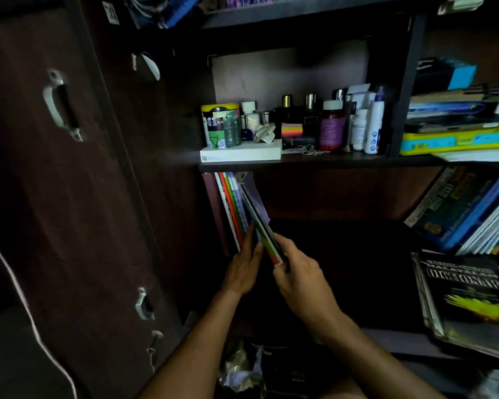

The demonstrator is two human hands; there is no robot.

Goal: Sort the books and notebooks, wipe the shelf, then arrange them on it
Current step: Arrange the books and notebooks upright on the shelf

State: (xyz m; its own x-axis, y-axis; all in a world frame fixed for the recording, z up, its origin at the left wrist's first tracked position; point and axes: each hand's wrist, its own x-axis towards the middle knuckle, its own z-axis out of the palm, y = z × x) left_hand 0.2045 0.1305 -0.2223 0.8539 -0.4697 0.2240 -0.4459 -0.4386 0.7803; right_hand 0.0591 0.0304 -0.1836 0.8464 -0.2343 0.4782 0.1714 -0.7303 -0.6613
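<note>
Green-and-red-edged thin notebook [264, 228], grasped at its near lower corner by the fingers [283, 267] of the right hand [300, 280], which curl round the edge. Its long axis runs from that corner up and to the far left, tilted, so its far end leans toward the row of upright books [231, 208] at the left end of the lower shelf [343, 254]. The left hand [242, 269] lies just left of the notebook, fingers straight and pressed flat against the row, apparently steadying it; nothing is gripped. The right hand is thus the carrying hand, the left the nearer to the row. Judged from this, the coming move swings the notebook upright against the row. A dictionary [467, 298] and other leaning books [467, 211] lie well apart at the right.
</note>
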